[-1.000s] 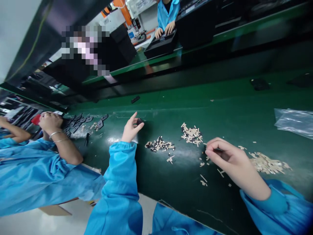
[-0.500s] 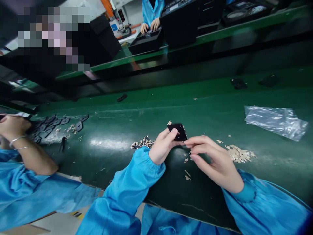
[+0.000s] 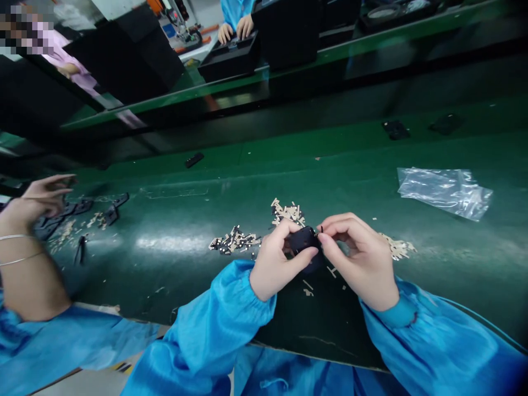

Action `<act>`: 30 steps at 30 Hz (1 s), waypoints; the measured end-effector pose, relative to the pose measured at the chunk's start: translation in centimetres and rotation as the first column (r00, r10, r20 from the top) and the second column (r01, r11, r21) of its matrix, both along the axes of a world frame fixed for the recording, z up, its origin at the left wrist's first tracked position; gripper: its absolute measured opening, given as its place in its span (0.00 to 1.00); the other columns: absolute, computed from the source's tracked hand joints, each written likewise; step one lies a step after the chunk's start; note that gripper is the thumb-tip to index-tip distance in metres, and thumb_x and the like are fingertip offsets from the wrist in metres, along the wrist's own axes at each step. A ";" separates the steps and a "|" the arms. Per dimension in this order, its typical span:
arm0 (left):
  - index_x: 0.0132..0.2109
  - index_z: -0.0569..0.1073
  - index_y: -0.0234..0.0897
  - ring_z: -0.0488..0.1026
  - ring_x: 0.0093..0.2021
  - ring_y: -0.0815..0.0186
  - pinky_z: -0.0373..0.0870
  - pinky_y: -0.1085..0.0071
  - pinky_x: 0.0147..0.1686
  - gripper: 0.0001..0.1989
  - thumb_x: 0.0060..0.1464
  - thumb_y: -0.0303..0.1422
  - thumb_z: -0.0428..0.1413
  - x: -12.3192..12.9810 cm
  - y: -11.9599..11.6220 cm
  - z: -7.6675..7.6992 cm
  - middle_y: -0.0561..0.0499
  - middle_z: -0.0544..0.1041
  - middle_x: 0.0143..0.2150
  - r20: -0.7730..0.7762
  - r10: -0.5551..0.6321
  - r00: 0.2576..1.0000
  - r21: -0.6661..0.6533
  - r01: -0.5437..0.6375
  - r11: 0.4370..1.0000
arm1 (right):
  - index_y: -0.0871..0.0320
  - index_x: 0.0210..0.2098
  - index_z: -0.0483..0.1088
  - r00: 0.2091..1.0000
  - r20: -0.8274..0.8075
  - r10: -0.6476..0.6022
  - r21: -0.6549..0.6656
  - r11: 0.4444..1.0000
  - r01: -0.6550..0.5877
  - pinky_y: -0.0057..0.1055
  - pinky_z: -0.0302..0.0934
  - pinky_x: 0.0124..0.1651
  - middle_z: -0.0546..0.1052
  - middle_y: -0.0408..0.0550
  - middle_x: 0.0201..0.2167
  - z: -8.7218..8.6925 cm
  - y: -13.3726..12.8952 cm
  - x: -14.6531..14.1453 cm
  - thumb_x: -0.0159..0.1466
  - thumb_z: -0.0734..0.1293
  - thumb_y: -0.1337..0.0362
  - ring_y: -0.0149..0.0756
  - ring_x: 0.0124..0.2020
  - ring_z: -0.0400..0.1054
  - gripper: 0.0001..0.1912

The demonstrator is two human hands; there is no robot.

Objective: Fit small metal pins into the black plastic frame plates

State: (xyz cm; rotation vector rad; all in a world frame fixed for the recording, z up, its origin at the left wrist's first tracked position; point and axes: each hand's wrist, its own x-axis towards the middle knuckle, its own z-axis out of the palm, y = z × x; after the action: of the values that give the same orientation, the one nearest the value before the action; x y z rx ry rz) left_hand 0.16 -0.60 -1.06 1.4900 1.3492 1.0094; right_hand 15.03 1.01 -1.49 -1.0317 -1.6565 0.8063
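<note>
My left hand [image 3: 277,257] grips a small black plastic case [image 3: 303,240] by its edges, tilted so that one narrow side faces up. At the right end of the case, my right hand [image 3: 357,258] pinches a tiny dark piece [image 3: 322,230] between thumb and forefinger; its kind is too small to make out. Behind the case lies a heap of small metal pieces [image 3: 289,212]. Dark and pale small parts [image 3: 233,241] are piled left of my left hand. Partly hidden by my right hand is a pile of flat beige pieces [image 3: 398,247].
Clear plastic bags [image 3: 445,190] lie at the right on the green bench [image 3: 165,220]. A co-worker's hand [image 3: 41,203] hovers at the left over black parts [image 3: 82,206] and dark tweezers [image 3: 81,248]. Across the raised shelf, another person's hands [image 3: 236,30] work at a black box [image 3: 229,60].
The black case has been turned from its flat face onto a narrow side, and my right fingers have moved up to its end. The co-worker's hand at the left has lifted and spread.
</note>
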 end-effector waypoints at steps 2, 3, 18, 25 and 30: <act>0.30 0.61 0.37 0.63 0.24 0.73 0.61 0.76 0.24 0.10 0.46 0.31 0.57 0.3 -0.4 0.2 0.57 0.64 0.24 -0.086 0.037 0.996 0.050 -0.033 0.998 | 0.56 0.28 0.63 0.999 0.046 -0.020 0.037 0.999 0.018 0.27 0.63 0.31 0.70 0.45 0.30 0.1 -0.1 -0.1 0.58 0.63 0.74 0.30 0.31 0.67 0.07; 0.29 0.60 0.37 0.62 0.23 0.74 0.60 0.76 0.23 0.10 0.47 0.30 0.57 0.5 -0.6 0.2 0.58 0.63 0.23 -0.124 0.053 0.991 0.076 -0.044 0.996 | 0.56 0.28 0.63 0.997 0.069 -0.035 0.065 0.997 0.031 0.27 0.63 0.31 0.70 0.44 0.30 0.2 -0.2 -0.1 0.57 0.64 0.74 0.30 0.30 0.67 0.07; 0.28 0.58 0.37 0.56 0.19 0.78 0.54 0.80 0.20 0.11 0.47 0.26 0.55 1.0 -1.1 0.4 0.61 0.58 0.21 -0.277 0.105 0.955 0.343 -0.004 0.939 | 0.56 0.29 0.63 0.977 0.201 -0.069 0.260 0.965 0.015 0.28 0.63 0.32 0.73 0.46 0.29 0.6 -0.5 0.0 0.57 0.64 0.75 0.31 0.30 0.69 0.07; 0.27 0.61 0.36 0.57 0.21 0.77 0.54 0.79 0.21 0.08 0.48 0.25 0.55 0.8 -0.9 0.5 0.59 0.59 0.21 -0.307 0.099 0.947 0.393 0.031 0.919 | 0.57 0.30 0.64 0.977 0.213 -0.019 0.226 0.974 -0.030 0.27 0.63 0.34 0.73 0.46 0.30 0.6 -0.4 0.3 0.57 0.64 0.75 0.30 0.32 0.68 0.07; 0.27 0.64 0.35 0.58 0.21 0.76 0.55 0.78 0.22 0.07 0.49 0.25 0.55 0.6 -0.9 0.5 0.58 0.61 0.21 -0.315 0.074 0.946 0.374 0.052 0.926 | 0.57 0.31 0.65 0.990 0.119 0.069 0.057 0.995 -0.076 0.26 0.62 0.33 0.72 0.45 0.31 0.9 -0.1 0.5 0.59 0.63 0.74 0.29 0.32 0.67 0.06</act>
State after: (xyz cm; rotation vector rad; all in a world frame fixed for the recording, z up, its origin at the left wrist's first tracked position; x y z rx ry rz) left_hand 0.78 -1.52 -0.61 2.0126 1.4439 1.1126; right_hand 15.51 0.89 -0.55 -0.9970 -1.8168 0.7496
